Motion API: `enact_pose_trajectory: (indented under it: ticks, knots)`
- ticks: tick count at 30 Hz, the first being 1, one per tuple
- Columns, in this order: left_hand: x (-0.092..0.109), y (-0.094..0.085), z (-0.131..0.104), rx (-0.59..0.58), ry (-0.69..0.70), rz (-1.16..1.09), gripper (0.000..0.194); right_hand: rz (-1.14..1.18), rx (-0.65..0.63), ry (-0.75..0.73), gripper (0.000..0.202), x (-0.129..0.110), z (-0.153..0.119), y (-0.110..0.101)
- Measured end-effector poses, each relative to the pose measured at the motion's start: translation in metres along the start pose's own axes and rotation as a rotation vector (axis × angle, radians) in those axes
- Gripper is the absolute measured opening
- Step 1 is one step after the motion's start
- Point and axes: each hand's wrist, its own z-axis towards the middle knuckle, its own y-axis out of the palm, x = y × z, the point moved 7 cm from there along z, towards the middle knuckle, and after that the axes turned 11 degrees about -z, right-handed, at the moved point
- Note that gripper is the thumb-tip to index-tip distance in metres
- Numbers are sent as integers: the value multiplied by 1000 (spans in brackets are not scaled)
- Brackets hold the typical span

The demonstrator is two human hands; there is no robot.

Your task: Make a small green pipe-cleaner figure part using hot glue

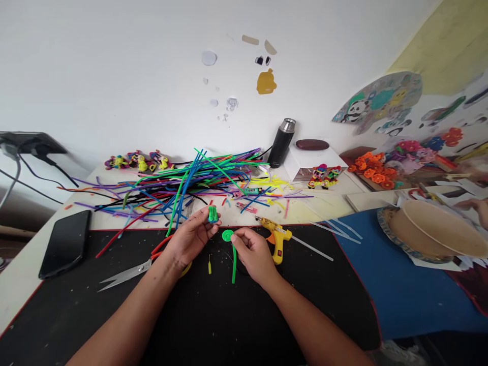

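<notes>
Two-handed pinch above black mat (198, 315): green-and-blue bundle (212, 215) between left fingers (197, 219); green pipe-cleaner disc (227, 235) between right fingers (241, 247), apparently mostly coiled, straight tail (234, 267) left unwound, not joined to bundle.

A black flask (282, 144) stands beside a white box (305, 158) bearing a maroon case (312, 145).

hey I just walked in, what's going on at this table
A person's left hand holds a small green and blue piece, while the right hand holds a flat green coil with a straight tail hanging down. Open scissors lie by the left forearm and a yellow glue gun beside the right hand. Beyond them is a heap of loose colored pipe cleaners.
</notes>
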Motion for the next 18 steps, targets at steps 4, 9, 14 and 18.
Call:
enact_pose_trajectory:
  ticks: [4,9,14,18]
  knots:
    - [0,0,0,-6,9,-3,6,-3,1,-2,34,0,0,0]
    - [-1,0,0,-9,4,4,12,-5,1,-11,33,-2,1,0]
    - [-1,-1,0,-16,0,22,21,-14,5,-19,31,-2,0,0]
    - [0,-2,0,-16,-2,43,23,-19,3,-23,30,-2,-1,0]
